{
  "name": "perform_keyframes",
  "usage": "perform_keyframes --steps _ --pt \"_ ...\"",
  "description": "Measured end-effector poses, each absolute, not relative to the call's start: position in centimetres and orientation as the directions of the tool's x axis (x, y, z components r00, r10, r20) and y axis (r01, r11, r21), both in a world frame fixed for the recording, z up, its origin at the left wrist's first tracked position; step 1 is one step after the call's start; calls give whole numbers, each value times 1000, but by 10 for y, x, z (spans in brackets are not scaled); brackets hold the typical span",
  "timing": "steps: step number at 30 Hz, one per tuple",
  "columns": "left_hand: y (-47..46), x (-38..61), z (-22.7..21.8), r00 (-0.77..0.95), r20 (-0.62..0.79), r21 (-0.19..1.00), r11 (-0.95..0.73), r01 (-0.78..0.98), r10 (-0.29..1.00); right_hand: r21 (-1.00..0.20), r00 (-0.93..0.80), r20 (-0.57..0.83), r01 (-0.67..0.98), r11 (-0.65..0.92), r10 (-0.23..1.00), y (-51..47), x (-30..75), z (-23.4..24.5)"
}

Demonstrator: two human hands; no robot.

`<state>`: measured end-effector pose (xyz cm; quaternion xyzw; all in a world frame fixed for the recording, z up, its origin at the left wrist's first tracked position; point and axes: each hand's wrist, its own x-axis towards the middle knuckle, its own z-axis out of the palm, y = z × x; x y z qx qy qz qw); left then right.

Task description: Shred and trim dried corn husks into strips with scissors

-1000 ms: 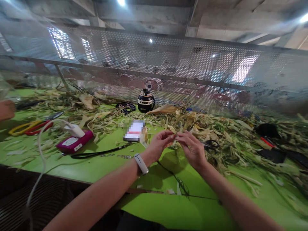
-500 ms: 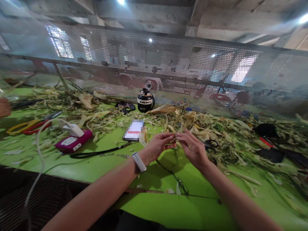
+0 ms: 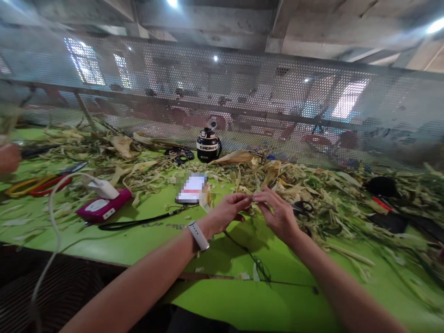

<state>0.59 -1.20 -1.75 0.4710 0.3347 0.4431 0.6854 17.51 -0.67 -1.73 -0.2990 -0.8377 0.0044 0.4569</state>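
Note:
My left hand (image 3: 227, 214), with a pale watch band (image 3: 199, 236) at its wrist, is closed in a pinch over the green table. Its fingertips meet those of my right hand (image 3: 278, 215), which is also pinched. What sits between the fingertips is too small to make out. Dry, pale husk-like leaves (image 3: 272, 173) rise just behind the fingers. Below the hands, a thin dark-green stem (image 3: 239, 243) runs down to a small tangle of strands. Black-handled scissors (image 3: 304, 208) lie beside my right hand, and a phone (image 3: 191, 187) lies beyond my left.
A magenta power block (image 3: 104, 206) with a white charger (image 3: 104, 188) and cable is on the left, near red- and yellow-handled scissors (image 3: 48, 185). A black jug (image 3: 207, 147) stands at the back before a perforated metal screen (image 3: 243, 92). Another person's hand (image 3: 9, 158) is at far left.
My hands stay together, with only slight finger movement. The view has shifted a little. At far left, the other person's hand has come further into view, with a pale leafy bundle above it.

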Motion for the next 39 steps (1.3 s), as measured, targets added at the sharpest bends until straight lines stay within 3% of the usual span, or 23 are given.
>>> perform_keyframes --steps 9,16,22,28,32,39 --pt "-14 11 -20 430 70 907 122 -403 900 -322 -373 779 452 832 504 -7 173 -13" --pt "-18 15 -17 368 195 947 -77 -313 909 -334 -324 784 498 800 529 -11 171 -9" --pt "-20 14 -15 376 242 955 -150 -256 895 -335 -307 796 495 801 522 -14 171 -7" --pt "-20 13 -15 419 219 953 -101 -286 881 -346 -239 810 543 765 536 -17 169 -5" --pt "-23 16 -17 456 166 944 -7 -329 875 -425 -152 804 529 734 575 -18 166 -9" --pt "-25 19 -19 406 174 915 6 -404 897 -468 -133 785 513 719 606 -18 166 -7"
